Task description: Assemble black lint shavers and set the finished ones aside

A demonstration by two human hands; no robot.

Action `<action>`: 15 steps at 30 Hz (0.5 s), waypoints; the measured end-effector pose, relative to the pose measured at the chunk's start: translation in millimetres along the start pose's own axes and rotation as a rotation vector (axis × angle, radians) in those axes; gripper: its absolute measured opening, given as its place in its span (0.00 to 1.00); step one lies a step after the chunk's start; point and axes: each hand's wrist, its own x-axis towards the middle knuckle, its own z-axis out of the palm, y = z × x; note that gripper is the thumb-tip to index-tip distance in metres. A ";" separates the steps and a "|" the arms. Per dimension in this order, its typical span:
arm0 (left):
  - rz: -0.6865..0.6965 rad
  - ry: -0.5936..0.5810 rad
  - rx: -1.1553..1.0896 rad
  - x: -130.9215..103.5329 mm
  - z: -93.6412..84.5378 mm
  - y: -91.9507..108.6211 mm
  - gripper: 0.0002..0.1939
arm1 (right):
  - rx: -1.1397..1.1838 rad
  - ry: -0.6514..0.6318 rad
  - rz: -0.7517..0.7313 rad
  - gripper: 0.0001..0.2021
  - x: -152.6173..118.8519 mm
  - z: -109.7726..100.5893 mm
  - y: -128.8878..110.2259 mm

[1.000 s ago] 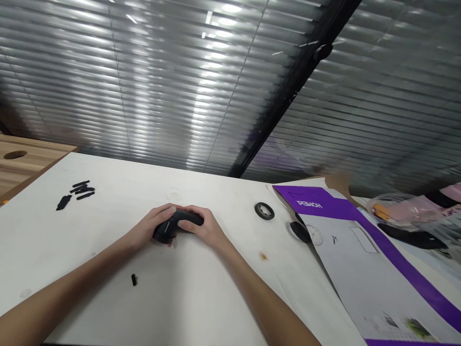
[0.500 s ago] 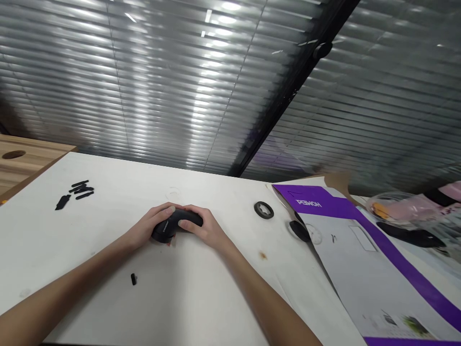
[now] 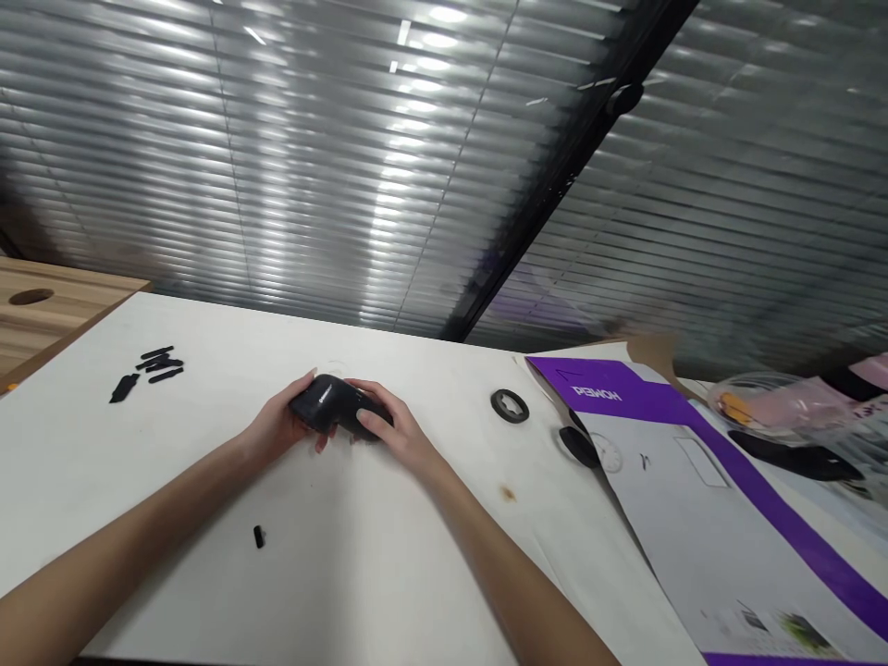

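Observation:
A black handheld device (image 3: pixel 337 401) with a wide head, an angled handle and small pale lettering is held between both hands above the white table. My left hand (image 3: pixel 278 418) wraps round the head, with fingers showing beneath it. My right hand (image 3: pixel 392 424) grips the handle, thumb lying along the near side. The underside of the head is hidden. Nearer to me, below the device, a small black piece (image 3: pixel 259 536) lies on the table. Right of my hands rests a black ring (image 3: pixel 510 405) with a wavy inner opening.
Several black strips (image 3: pixel 161 363) lie at the left of the white table (image 3: pixel 388 573). A purple-and-white printed sheet (image 3: pixel 666 499) covers the right side, partly over a black object (image 3: pixel 578 446). Window blinds (image 3: pixel 312 185) rise behind. Plastic-wrapped items (image 3: pixel 783 402) sit at far right.
The device's head has tilted up and turned away from me. My left thumb has moved off its top face, and the left hand now supports the head from the side and below.

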 end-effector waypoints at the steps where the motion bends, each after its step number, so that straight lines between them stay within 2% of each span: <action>1: 0.004 0.018 -0.047 1.7 -1.1 0.1 0.30 | 0.007 -0.001 0.003 0.28 0.2 0.0 0.8; 5: -0.032 0.068 -0.149 5.4 -4.0 1.1 0.30 | 0.043 0.040 0.076 0.30 3.4 1.3 5.1; 9: -0.030 0.067 -0.155 6.2 -4.8 0.8 0.32 | 0.091 0.093 0.161 0.28 7.4 3.2 8.7; 15: -0.009 0.014 -0.093 5.8 -4.3 -1.8 0.35 | 0.194 0.051 0.170 0.27 9.0 3.7 3.0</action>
